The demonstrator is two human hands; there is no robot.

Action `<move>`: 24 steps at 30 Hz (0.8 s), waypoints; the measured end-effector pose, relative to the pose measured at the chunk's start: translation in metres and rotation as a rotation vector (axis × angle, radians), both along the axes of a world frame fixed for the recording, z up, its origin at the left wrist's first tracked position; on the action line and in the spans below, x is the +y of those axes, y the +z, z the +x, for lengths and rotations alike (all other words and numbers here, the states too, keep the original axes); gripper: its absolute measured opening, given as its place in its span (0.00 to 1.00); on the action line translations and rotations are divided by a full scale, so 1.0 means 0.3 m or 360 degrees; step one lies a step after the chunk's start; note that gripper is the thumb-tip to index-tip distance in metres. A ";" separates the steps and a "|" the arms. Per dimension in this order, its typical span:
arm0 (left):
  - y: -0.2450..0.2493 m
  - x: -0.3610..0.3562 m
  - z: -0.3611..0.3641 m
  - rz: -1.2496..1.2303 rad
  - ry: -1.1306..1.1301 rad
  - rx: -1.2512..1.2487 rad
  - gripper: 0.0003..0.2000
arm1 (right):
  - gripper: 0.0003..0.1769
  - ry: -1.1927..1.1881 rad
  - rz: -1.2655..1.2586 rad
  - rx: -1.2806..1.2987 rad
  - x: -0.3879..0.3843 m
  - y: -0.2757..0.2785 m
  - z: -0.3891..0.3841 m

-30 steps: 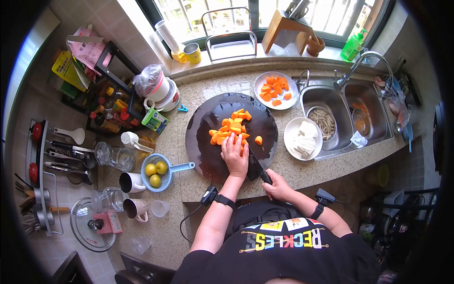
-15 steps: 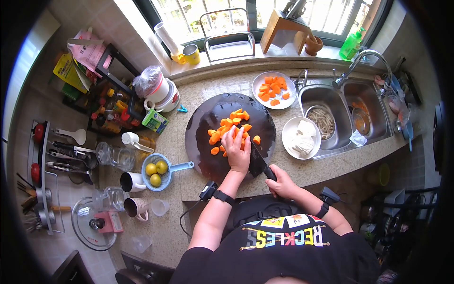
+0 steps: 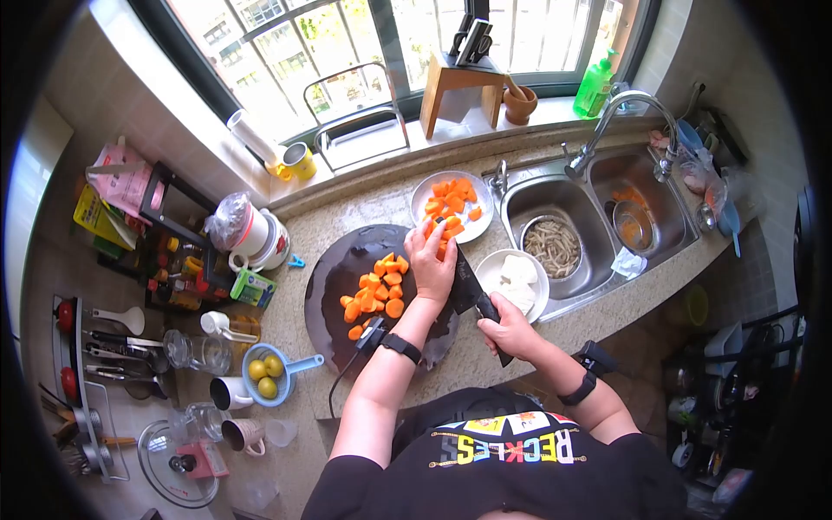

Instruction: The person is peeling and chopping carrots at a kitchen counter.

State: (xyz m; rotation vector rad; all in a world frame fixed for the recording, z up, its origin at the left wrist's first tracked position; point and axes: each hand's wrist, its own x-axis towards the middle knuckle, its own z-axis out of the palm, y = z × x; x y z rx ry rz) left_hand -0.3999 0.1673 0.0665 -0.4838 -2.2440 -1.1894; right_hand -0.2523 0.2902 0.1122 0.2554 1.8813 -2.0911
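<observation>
My right hand (image 3: 510,328) is wrapped round the black handle of a kitchen knife (image 3: 465,282) with a broad dark blade. Over the near-left rim of a white plate (image 3: 477,227), my left hand (image 3: 431,267) is closed over cut carrot pieces (image 3: 451,227), keeping them against the blade. The pieces under its fingers are partly hidden. More carrot chunks (image 3: 379,290) lie on the round dark cutting board (image 3: 334,260), left of my left hand. Orange slices (image 3: 455,192) rest in the plate.
Right of the knife stands a white bowl (image 3: 530,299) with white chunks. The double sink (image 3: 598,251) holds a bowl of greyish strips (image 3: 552,247). A blue strainer (image 3: 299,364) with yellow-green fruit, mugs (image 3: 232,394) and jars line the left counter. A knife block (image 3: 438,95) stands on the sill.
Both hands and the knife have moved from the board toward the plate, carrying some carrot pieces. Fewer pieces remain on the board. The camera view has shifted too.
</observation>
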 end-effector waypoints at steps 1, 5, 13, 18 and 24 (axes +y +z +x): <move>-0.016 0.029 -0.028 0.0000 -0.0009 0.0010 0.17 | 0.09 -0.0009 0.0000 0.0010 0.018 0.000 -0.023; -0.101 0.140 -0.152 0.0018 -0.0120 -0.0119 0.17 | 0.09 -0.0125 -0.0031 -0.0130 0.091 0.007 -0.127; -0.272 0.240 -0.391 -0.0117 0.0063 -0.0458 0.17 | 0.10 -0.0263 -0.0303 -0.0271 0.221 -0.046 -0.208; -0.251 0.219 -0.404 0.0181 -0.0107 -0.0436 0.17 | 0.10 -0.0349 -0.0159 -0.0277 0.266 -0.043 -0.175; -0.109 0.102 -0.341 0.0813 -0.0431 -0.0823 0.21 | 0.09 -0.0367 -0.0095 -0.0178 0.222 -0.025 -0.133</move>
